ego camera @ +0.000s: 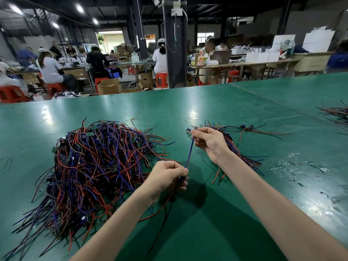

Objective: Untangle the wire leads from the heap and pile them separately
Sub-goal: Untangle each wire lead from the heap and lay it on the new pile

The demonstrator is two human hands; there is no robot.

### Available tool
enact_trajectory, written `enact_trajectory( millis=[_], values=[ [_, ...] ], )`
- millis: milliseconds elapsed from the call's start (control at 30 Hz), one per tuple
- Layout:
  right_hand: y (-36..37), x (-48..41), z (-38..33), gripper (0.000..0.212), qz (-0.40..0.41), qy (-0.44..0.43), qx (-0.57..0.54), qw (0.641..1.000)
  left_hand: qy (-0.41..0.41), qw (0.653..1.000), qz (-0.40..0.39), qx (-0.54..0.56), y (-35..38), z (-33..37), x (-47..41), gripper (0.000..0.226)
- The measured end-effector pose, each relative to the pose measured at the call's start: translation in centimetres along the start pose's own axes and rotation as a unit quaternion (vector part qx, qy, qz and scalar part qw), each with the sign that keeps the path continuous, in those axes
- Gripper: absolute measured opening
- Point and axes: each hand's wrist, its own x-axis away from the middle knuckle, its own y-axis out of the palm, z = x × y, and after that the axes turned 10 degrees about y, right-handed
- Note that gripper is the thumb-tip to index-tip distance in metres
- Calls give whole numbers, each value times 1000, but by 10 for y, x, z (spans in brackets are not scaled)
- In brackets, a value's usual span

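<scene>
— How does the light fall?
— Bright ceiling lamps [79, 8] at eleven o'clock throw white glare on the green table [169, 102]; a soft dark shadow lies on it at six.
— And sharpness?
— The centre is crisp; the workers [49, 66] at ten smear, and the edges bow with wide-angle distortion.

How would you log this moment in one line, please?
left hand: pinches blue wire lead bottom; right hand: pinches its top; tangled heap: at left; separated pile: at right
</scene>
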Motion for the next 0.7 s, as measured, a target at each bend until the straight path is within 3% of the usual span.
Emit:
enact_trajectory(
  millis=[400,700],
  values=[
    [-3,-1,0,10,-25,28,23,999,-16,1000,-5,-12,2,-6,1,17],
    [-3,-3,3,13,6,5,33,999,-14,1000,-6,-10,1,-3,1,17]
  ],
)
